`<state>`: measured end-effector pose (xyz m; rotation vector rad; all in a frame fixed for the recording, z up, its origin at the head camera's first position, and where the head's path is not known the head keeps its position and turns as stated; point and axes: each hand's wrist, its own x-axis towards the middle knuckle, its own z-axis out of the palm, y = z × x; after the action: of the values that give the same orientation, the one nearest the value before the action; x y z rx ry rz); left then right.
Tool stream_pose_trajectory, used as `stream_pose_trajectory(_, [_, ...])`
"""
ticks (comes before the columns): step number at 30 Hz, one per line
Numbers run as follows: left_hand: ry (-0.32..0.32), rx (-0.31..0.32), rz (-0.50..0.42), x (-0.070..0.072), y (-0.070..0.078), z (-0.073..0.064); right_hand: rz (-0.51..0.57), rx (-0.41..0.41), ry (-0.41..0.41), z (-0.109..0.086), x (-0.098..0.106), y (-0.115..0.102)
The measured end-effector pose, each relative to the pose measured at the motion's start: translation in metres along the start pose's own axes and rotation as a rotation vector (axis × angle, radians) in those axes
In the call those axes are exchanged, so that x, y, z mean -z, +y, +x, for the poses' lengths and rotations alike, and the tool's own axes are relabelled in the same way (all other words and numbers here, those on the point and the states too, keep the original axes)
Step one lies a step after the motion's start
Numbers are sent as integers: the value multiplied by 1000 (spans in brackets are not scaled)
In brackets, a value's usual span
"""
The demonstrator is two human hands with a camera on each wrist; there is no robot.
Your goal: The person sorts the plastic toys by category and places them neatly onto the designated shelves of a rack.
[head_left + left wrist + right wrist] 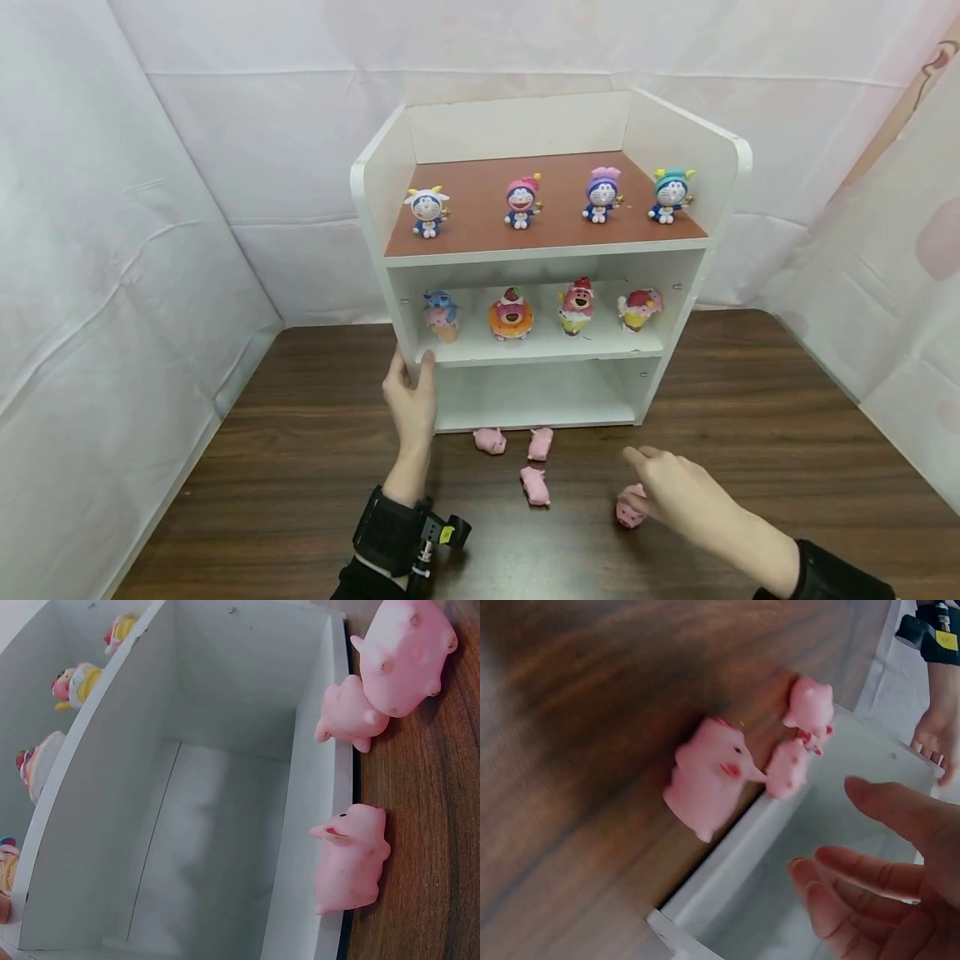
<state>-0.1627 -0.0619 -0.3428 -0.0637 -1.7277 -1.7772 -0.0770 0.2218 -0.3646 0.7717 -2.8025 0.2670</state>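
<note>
My left hand [411,404] grips the left side panel of a white shelf unit [532,362], thumb at the front edge and fingers on the outer face. Over the table at front right is my right hand [675,487], its fingertips overlapping a pink pig figurine [630,510] in the head view. In the right wrist view, thumb and fingers stand apart with nothing between them, and a pig figurine [711,780] lies beyond them. More pig figurines [535,486] lie on the table near the unit's bottom edge; in the left wrist view one pig figurine [352,859] overlaps that edge.
Several blue-and-white cat figurines in hats [521,202] stand on the brown top shelf [480,183]. Small dessert-themed figurines [511,315] line the middle shelf [540,354]. The dark wooden table [285,500] is bordered by white cloth [112,250] at the back and sides.
</note>
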Motion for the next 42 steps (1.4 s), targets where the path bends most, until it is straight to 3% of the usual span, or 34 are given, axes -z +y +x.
stream_pose_trajectory(13, [13,4,0,1,0,0,30,-144,-74,-10,-26,-2])
stream_pose_trajectory(27, [7,-1,-20,1,-2,-1,47,-178,-154,-9,-37,-3])
stream_pose_trajectory(33, [6,-3,-14,0,-1,0,58,-141,-122,-9,-37,-2])
stream_pose_trajectory(42, [-1,5,-4,0,-1,1,44,9,-27,2,-36,10])
